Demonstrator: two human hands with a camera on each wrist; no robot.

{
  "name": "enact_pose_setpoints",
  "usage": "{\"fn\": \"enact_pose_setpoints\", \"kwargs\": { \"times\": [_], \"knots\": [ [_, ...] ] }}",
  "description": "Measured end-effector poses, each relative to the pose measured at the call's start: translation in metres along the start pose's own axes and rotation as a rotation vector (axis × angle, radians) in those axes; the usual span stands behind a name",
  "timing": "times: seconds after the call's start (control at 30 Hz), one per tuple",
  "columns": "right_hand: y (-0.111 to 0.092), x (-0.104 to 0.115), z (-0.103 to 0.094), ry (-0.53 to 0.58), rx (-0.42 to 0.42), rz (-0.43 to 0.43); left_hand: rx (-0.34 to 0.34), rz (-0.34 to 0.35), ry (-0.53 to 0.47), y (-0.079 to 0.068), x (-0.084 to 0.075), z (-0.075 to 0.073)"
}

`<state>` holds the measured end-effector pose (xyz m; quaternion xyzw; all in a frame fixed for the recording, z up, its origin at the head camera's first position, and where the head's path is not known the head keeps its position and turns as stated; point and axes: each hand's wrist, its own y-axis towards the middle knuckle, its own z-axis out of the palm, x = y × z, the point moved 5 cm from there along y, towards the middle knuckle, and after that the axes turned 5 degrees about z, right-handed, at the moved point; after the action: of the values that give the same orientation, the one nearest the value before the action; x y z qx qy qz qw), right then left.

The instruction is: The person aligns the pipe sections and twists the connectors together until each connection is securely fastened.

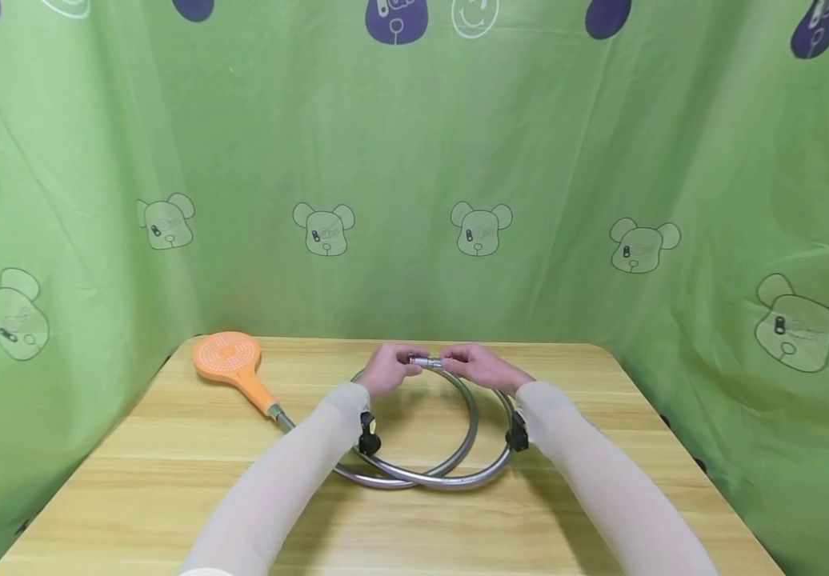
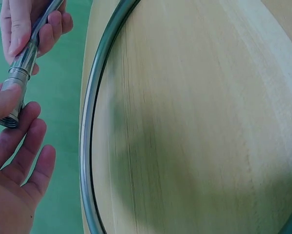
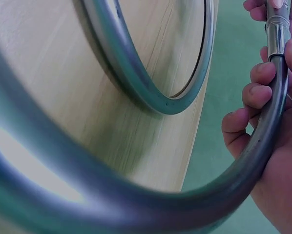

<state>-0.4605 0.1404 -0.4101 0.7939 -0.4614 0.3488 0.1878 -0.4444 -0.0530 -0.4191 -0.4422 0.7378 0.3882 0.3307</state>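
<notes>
A silver, ribbed metal fitting (image 2: pixel 20 73) sits on the end of a grey metallic shower hose (image 1: pixel 450 482). My left hand (image 1: pixel 386 370) pinches the free end of this fitting between thumb and index finger, its other fingers spread apart. Opposite it, my right hand (image 1: pixel 482 366) grips the hose end and the smooth collar (image 3: pixel 278 41), fingers curled along the hose. Both hands hold the pieces in line above the table's far edge. At the hose's other end is an orange shower head (image 1: pixel 227 356), lying spray face up at the far left.
The hose lies in overlapping loops on the wooden table (image 1: pixel 170 496), below and between the forearms. Behind the table and at both sides hangs a green curtain (image 1: pixel 400 144) with bear prints. A small black camera (image 1: pixel 369 436) is strapped to each wrist.
</notes>
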Motion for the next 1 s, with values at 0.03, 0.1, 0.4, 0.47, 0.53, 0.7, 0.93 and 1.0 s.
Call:
{"fn": "enact_pose_setpoints", "kwargs": {
  "times": [0.03,0.1,0.4,0.47,0.53,0.7,0.93,1.0],
  "knots": [
    [0.0000,0.0003,0.0004,0.000,-0.002,0.000,-0.001,-0.003,0.000,0.0001,0.0009,-0.0002],
    [-0.0001,0.0015,0.0010,-0.001,-0.008,0.001,-0.001,-0.001,-0.005,-0.0002,0.0011,-0.0007],
    [0.0005,0.0029,0.0012,-0.016,-0.022,-0.024,-0.007,-0.018,-0.027,-0.0002,-0.0008,-0.0020],
    [0.0002,0.0025,0.0012,-0.022,-0.017,-0.007,-0.011,-0.027,-0.030,0.0000,-0.0013,-0.0024],
    [0.0002,0.0019,0.0013,-0.026,-0.016,0.008,-0.015,-0.031,-0.032,0.0003,-0.0013,-0.0024],
    [0.0002,0.0026,0.0019,0.016,-0.026,0.006,-0.021,-0.017,-0.034,0.0002,-0.0013,-0.0020],
    [0.0010,0.0034,0.0044,-0.015,-0.004,-0.022,-0.016,-0.018,-0.015,-0.0029,-0.0001,-0.0014],
    [0.0006,0.0040,0.0054,-0.023,0.008,-0.018,-0.014,-0.022,-0.018,-0.0040,0.0004,-0.0016]
  ]
}}
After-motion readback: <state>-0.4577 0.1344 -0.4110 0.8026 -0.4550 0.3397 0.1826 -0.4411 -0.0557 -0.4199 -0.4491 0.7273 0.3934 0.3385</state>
